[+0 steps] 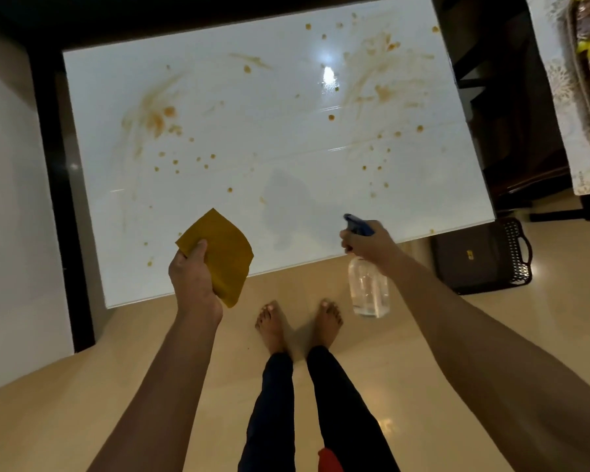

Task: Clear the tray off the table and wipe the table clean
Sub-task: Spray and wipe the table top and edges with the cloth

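Observation:
A glossy white table [252, 137] fills the upper middle of the head view, spattered with several orange-brown sauce drops and smears. No tray is on it. My left hand [193, 277] grips a folded mustard-yellow cloth [223, 253] over the table's near edge. My right hand [372, 245] grips a clear spray bottle [368, 291] by its neck, with the blue nozzle [356, 223] pointing toward the table. The bottle hangs just in front of the near edge, above the floor.
A dark plastic basket [484, 257] stands on the beige floor at the table's right corner. Dark furniture [511, 107] lies behind the right side. A second surface with a patterned cloth [573, 97] is at far right. My bare feet [298, 321] stand before the table.

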